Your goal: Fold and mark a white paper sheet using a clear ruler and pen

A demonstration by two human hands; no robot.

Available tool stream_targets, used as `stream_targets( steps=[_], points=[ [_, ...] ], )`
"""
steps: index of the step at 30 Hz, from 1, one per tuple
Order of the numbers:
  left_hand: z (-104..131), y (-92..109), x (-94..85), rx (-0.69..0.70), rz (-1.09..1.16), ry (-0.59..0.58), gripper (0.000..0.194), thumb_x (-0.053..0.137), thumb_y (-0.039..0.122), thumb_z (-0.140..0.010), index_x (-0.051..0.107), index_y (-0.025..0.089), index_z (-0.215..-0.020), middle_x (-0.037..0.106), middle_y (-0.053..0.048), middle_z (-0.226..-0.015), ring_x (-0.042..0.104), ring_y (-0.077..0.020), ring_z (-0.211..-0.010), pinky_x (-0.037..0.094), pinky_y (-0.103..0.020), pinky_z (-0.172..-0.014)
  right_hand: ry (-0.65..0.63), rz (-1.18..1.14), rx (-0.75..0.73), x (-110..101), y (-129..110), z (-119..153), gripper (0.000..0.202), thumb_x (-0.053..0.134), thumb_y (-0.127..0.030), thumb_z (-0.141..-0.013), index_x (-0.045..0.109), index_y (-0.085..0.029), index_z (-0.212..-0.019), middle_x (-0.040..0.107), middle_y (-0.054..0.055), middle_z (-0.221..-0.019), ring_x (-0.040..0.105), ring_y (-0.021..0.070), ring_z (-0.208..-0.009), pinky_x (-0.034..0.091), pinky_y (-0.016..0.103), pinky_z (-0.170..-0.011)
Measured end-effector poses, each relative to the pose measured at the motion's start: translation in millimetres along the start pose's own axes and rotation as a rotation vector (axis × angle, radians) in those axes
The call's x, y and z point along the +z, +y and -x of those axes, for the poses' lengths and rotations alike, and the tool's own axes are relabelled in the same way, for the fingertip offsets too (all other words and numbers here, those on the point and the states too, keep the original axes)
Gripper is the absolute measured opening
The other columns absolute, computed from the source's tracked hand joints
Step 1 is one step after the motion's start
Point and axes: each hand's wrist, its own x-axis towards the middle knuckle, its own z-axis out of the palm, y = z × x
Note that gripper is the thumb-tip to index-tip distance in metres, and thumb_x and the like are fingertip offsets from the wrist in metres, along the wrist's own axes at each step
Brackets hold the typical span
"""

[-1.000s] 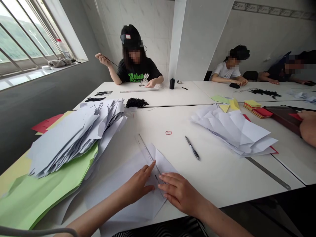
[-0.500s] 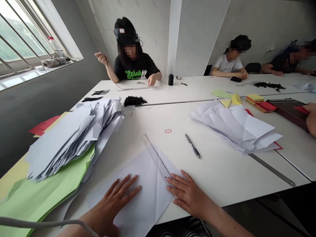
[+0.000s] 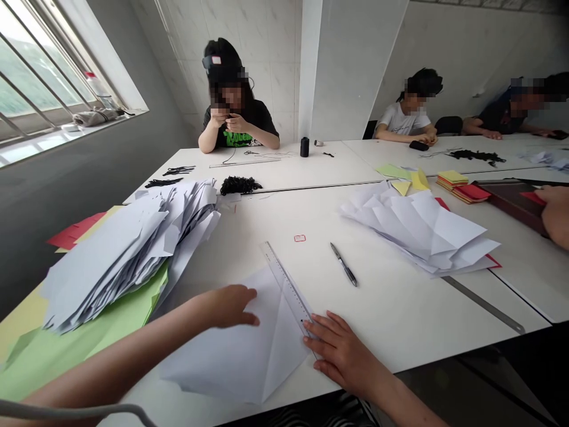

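A creased white sheet (image 3: pixel 235 362) lies on the table before me, with a clear ruler (image 3: pixel 287 283) slanting along its right edge. My right hand (image 3: pixel 340 350) rests with fingers spread on the ruler's lower end and the table beside it. Over the sheet's upper left part hovers my left hand (image 3: pixel 235 305), thumb and a finger apart, holding nothing that I can see; its other fingers are partly hidden. A pen (image 3: pixel 344 264) lies to the right of the ruler.
A big stack of white sheets (image 3: pixel 106 255) on green paper (image 3: pixel 120 323) stands left. Folded white sheets (image 3: pixel 418 228) and a metal ruler (image 3: pixel 484 303) lie right. Across the table, a person (image 3: pixel 237 121) holds dark cord near the face; other people sit at the right.
My left hand has lifted off the sheet and moved up and forward. My right hand stays on the ruler. The person opposite has brought both hands together near the face.
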Motion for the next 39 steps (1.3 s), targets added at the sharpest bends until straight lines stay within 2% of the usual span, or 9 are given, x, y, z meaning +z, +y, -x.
stream_targets(
  steps=[4,10,13,17,21,25,28,33,39],
  points=[
    [-48,10,-41.2,0.01,-0.035,-0.051,0.042,0.052,0.055,-0.073,0.064,0.017,-0.087,0.063,-0.006,-0.064,0.06,-0.0182,-0.054,0.047,-0.03,-0.056,-0.003,-0.009,0.004,0,1,0,0.039,0.041,-0.035,-0.09,0.044,-0.025,-0.128,0.039,0.001,-0.139,0.027,0.0191,-0.131,0.025,0.044,-0.107],
    [-102,74,-91.1,0.149,-0.158,0.294,0.029,0.056,0.036,-0.077,0.06,0.012,-0.093,0.061,-0.015,-0.098,0.057,-0.0294,-0.095,0.043,-0.042,-0.079,0.028,-0.007,-0.002,1,0,-1,0.039,0.043,-0.033,-0.088,0.045,-0.025,-0.127,0.041,0.002,-0.137,0.028,0.0193,-0.13,0.024,0.043,-0.107],
    [-117,121,-86.8,0.297,-0.173,0.473,0.028,0.055,0.034,-0.079,0.055,0.018,-0.102,0.054,-0.012,-0.114,0.049,-0.0289,-0.109,0.038,-0.044,-0.089,0.045,0.0,-0.015,3,1,-1,0.039,0.044,-0.033,-0.088,0.045,-0.025,-0.126,0.042,0.002,-0.136,0.029,0.0201,-0.129,0.024,0.044,-0.106],
    [-114,153,-38.5,0.497,-0.157,0.59,0.031,0.05,0.031,-0.083,0.049,0.023,-0.114,0.045,-0.006,-0.129,0.044,-0.0218,-0.115,0.038,-0.038,-0.094,0.061,-0.005,-0.027,3,1,-1,0.041,0.046,-0.031,-0.087,0.044,-0.025,-0.127,0.041,0.002,-0.137,0.029,0.0214,-0.129,0.024,0.045,-0.106],
    [-92,120,21.8,0.53,-0.058,0.673,0.04,0.051,0.028,-0.083,0.043,0.023,-0.122,0.042,-0.005,-0.133,0.04,-0.0202,-0.121,0.036,-0.036,-0.098,0.074,-0.061,-0.018,-2,1,-2,0.045,0.05,-0.03,-0.084,0.043,-0.024,-0.128,0.041,0.003,-0.137,0.031,0.0227,-0.128,0.026,0.045,-0.106],
    [-73,67,56.3,0.3,0.077,0.846,0.038,0.045,0.024,-0.086,0.04,0.023,-0.124,0.042,-0.008,-0.131,0.041,-0.0224,-0.118,0.038,-0.042,-0.096,0.066,-0.106,-0.016,-4,2,-2,0.043,0.05,-0.028,-0.083,0.045,-0.022,-0.126,0.041,0.005,-0.137,0.03,0.0237,-0.128,0.027,0.046,-0.105],
    [-65,45,69.1,0.188,0.058,0.872,0.038,0.046,0.028,-0.085,0.043,0.021,-0.122,0.044,-0.01,-0.13,0.041,-0.0248,-0.119,0.036,-0.045,-0.097,0.053,-0.11,0.002,-3,0,0,0.041,0.049,-0.027,-0.084,0.047,-0.023,-0.125,0.041,0.004,-0.137,0.03,0.0241,-0.128,0.027,0.047,-0.105],
    [-68,37,79.0,0.17,0.028,0.857,0.04,0.046,0.036,-0.085,0.043,0.02,-0.122,0.041,-0.009,-0.135,0.03,-0.0275,-0.128,0.025,-0.051,-0.104,0.107,-0.136,0.03,-4,7,2,0.034,0.051,-0.028,-0.083,0.053,-0.023,-0.117,0.045,0.005,-0.133,0.036,0.0229,-0.124,0.034,0.043,-0.103],
    [-78,28,76.3,0.23,0.113,0.863,0.048,0.047,0.043,-0.084,0.04,0.018,-0.124,0.044,-0.009,-0.132,0.031,-0.0274,-0.128,0.024,-0.05,-0.106,0.404,0.056,0.504,-25,77,-21,0.031,0.045,-0.027,-0.085,0.055,-0.023,-0.114,0.052,0.009,-0.117,0.048,0.023,-0.109,0.045,0.039,-0.09]
  ],
)
